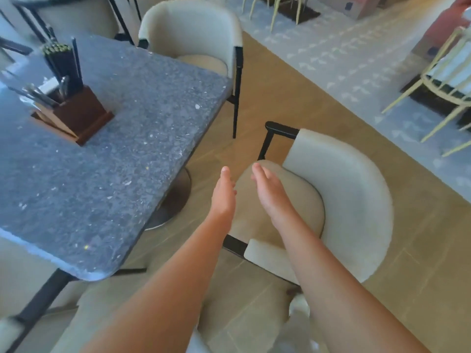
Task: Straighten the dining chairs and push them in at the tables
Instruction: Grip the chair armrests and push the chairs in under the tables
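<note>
Near chair (pixel 339 200) stands pulled out right of the table (pixel 107 174), backrest angled away from its edge; both hands empty, fingers straight, right hand (pixel 272 192) nearer the backrest than left hand (pixel 224 197).

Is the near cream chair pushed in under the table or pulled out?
Pulled out. The near cream chair stands clear of the granite table, its whole seat showing and floor between them.
</note>
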The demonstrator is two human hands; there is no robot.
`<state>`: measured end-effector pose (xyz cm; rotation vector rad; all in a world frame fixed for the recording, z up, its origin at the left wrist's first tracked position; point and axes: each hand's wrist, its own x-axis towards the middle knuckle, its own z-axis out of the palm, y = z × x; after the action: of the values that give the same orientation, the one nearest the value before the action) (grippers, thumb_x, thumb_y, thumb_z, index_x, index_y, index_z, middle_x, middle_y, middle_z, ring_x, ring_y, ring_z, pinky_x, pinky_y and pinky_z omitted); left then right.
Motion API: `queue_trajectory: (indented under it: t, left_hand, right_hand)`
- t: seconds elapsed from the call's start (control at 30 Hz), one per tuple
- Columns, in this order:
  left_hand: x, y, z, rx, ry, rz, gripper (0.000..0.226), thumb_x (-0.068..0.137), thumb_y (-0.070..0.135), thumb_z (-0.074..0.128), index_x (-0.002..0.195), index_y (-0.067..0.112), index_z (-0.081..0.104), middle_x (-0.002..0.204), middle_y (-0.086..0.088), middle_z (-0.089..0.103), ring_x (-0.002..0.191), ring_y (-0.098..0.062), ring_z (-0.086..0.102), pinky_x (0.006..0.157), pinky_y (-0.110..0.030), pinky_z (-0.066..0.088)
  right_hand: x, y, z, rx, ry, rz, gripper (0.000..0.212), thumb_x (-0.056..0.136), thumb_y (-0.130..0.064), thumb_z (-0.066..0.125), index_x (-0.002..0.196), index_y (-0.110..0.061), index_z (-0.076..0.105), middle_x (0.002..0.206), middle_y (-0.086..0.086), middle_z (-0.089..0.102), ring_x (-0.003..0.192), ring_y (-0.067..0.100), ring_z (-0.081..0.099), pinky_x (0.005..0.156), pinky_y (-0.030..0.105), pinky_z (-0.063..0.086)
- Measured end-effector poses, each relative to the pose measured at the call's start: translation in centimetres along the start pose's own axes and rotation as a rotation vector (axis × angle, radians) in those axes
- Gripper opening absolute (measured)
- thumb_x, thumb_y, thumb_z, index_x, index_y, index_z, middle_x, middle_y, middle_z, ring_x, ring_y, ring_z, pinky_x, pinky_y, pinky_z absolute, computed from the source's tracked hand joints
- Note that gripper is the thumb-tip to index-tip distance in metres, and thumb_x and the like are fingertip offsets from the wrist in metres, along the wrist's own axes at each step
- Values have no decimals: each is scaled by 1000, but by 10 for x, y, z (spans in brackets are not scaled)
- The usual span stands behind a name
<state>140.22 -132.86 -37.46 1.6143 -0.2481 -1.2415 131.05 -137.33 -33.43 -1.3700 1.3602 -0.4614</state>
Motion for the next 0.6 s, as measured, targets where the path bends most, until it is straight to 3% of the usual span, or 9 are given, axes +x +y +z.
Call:
queue_trajectory:
  t: [0.2,0.37,0.53,0.6]
  left_hand:
    - [-2,-52,19,-197,342,-68,69,101,64,30,152,19,43,151,-4,50,135,-21,51,119,-45,30]
    - [-24,-100,15,-343,544,-142,67,102,61,29,146,15,49,145,-2,54,133,-20,51,114,-40,33]
    - [-20,-136,17,-408,631,-238,54,102,61,31,131,23,57,132,1,59,120,-18,54,107,-39,38]
    - [-13,-147,20,-440,629,-298,56,101,61,34,130,20,57,124,3,61,116,-19,54,99,-37,39]
  right_hand:
    - [36,39,1,-178,-332,-36,49,105,-46,37,140,-18,54,138,0,58,121,13,51,93,23,30]
    - [36,76,4,-254,-498,10,49,104,-46,40,137,-14,56,137,0,59,115,11,49,91,23,30]
    - [37,95,22,-337,-614,63,46,103,-47,41,136,-19,57,127,-2,60,110,12,51,90,23,30]
    - [43,102,25,-373,-638,78,44,104,-45,42,134,-16,59,134,1,61,117,17,54,88,23,31]
